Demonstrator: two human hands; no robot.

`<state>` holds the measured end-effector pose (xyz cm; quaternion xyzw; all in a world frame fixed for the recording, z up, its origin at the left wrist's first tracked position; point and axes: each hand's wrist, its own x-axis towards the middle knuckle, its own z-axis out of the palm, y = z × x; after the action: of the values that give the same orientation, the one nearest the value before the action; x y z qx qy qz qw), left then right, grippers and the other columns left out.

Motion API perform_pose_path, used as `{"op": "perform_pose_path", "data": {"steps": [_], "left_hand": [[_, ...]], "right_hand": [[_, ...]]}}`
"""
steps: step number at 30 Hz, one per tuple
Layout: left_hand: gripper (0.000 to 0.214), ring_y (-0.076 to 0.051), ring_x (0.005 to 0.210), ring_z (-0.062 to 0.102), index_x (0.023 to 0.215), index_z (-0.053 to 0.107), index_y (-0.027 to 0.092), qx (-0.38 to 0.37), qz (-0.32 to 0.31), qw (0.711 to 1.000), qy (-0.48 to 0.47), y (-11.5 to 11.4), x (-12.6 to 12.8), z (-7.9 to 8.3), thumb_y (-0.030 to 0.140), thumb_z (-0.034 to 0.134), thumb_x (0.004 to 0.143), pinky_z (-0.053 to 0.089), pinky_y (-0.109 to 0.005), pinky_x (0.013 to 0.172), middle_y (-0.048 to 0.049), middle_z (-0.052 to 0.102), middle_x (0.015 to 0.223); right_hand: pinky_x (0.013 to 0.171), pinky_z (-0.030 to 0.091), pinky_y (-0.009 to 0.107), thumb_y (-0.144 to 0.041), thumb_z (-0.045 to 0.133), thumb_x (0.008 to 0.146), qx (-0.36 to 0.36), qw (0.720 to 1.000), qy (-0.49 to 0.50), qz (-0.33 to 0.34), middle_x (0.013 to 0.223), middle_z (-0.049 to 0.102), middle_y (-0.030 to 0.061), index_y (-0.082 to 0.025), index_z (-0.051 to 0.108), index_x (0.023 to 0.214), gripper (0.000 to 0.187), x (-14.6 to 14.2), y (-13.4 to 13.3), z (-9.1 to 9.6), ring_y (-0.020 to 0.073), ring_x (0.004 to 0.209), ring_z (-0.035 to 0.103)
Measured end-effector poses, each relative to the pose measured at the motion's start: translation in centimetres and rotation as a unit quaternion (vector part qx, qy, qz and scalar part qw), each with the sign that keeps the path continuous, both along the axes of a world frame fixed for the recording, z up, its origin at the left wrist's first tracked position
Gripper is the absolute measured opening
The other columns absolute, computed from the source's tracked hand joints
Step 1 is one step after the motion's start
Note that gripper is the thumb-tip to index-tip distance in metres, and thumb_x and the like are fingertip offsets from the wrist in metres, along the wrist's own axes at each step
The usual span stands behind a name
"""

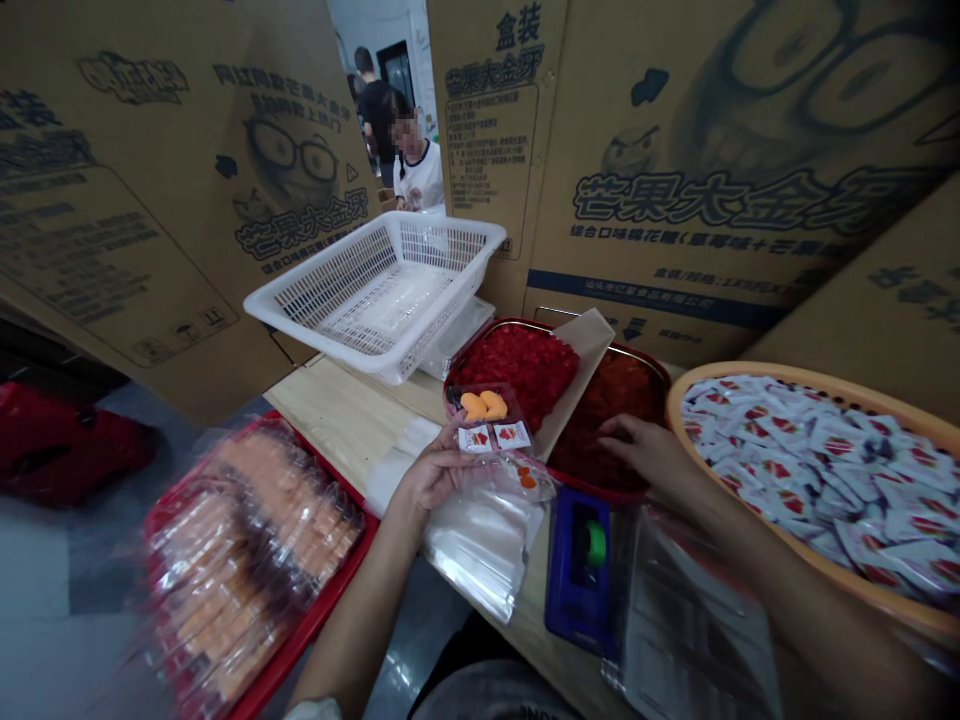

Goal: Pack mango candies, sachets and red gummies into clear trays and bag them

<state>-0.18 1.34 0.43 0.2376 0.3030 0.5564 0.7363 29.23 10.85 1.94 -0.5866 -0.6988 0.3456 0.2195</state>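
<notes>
So the left hand has its fingers closed on the near left edge of a clear plastic tray, held up over the table just in front of the red bins. It's a shiny, see-through thing with compartments: two plump orange candies side by side at the far end, two little white packets with red prints across the middle, and a couple of small orange-red pieces at the near end. Right hand is dipped, fingers curled, into a red bin of dark orange-red bits; can't tell if it's pinching any. Next to that, past a pale upright divider, is a heap of bright red bits. Under the tray there's clear plastic on the wood, then a blue tape dispenser with a green hub, and an orange basket piled with more white packets on the right. Farther out: a white slatted basket, a blurry red tray of filled packs lower left, and big printed cardboard boxes behind.
</notes>
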Motion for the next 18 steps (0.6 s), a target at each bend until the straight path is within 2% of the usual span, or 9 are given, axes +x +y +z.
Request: {"op": "perform_pose_path", "data": {"steps": [2,5,11,14,18], "left_hand": [[0.088,-0.025,0.103,0.064,0.139,0.035,0.031,0.0,-0.002,1.0,-0.002,0.1,0.0,0.0,-0.005,0.062,0.064,0.048,-0.044,0.095,-0.0067,0.059,0.127],[0.087,-0.025,0.102,0.064,0.14,0.035,0.031,0.004,-0.009,1.0,0.003,0.2,-0.1,-0.2,-0.004,0.062,0.065,0.048,-0.044,0.095,-0.0072,0.06,0.126],[0.085,-0.024,0.101,0.065,0.139,0.036,0.029,0.011,-0.007,1.0,0.01,0.1,0.0,-0.1,-0.003,0.061,0.064,0.05,-0.042,0.093,-0.007,0.06,0.125],[0.084,-0.024,0.1,0.065,0.137,0.037,0.03,0.003,-0.004,1.0,0.007,0.1,0.0,0.0,-0.002,0.061,0.064,0.051,-0.041,0.09,-0.0065,0.06,0.125],[0.082,-0.025,0.098,0.066,0.134,0.042,0.029,-0.003,0.002,1.0,-0.008,0.1,0.1,0.1,-0.003,0.062,0.062,0.052,-0.042,0.087,-0.0065,0.062,0.121]], "right_hand": [[0.048,0.041,0.024,-0.024,0.056,0.075,-0.057,0.994,0.083,-0.041,0.065,0.059,-0.0019,-0.021,0.056,0.081,0.007,-0.2,-0.6,0.5,0.0137,0.054,0.054],[0.047,0.041,0.021,-0.023,0.06,0.073,-0.123,0.971,0.189,-0.078,0.069,0.061,-0.0011,-0.02,0.056,0.081,0.011,-0.4,-1.3,1.4,0.0114,0.055,0.055],[0.046,0.04,0.016,-0.021,0.07,0.064,-0.194,0.93,0.292,-0.109,0.077,0.066,0.0006,-0.019,0.059,0.082,0.02,-0.5,-1.8,3.1,0.0083,0.058,0.055],[0.048,0.04,0.016,-0.024,0.073,0.061,-0.231,0.914,0.324,-0.07,0.077,0.066,0.0017,-0.019,0.06,0.083,0.026,-1.6,-2.6,4.2,0.0089,0.06,0.055],[0.046,0.034,0.017,-0.033,0.074,0.061,-0.243,0.921,0.299,0.051,0.065,0.061,-0.0004,-0.017,0.062,0.085,0.031,-5.3,-4.5,5.8,0.0078,0.053,0.048]]}}
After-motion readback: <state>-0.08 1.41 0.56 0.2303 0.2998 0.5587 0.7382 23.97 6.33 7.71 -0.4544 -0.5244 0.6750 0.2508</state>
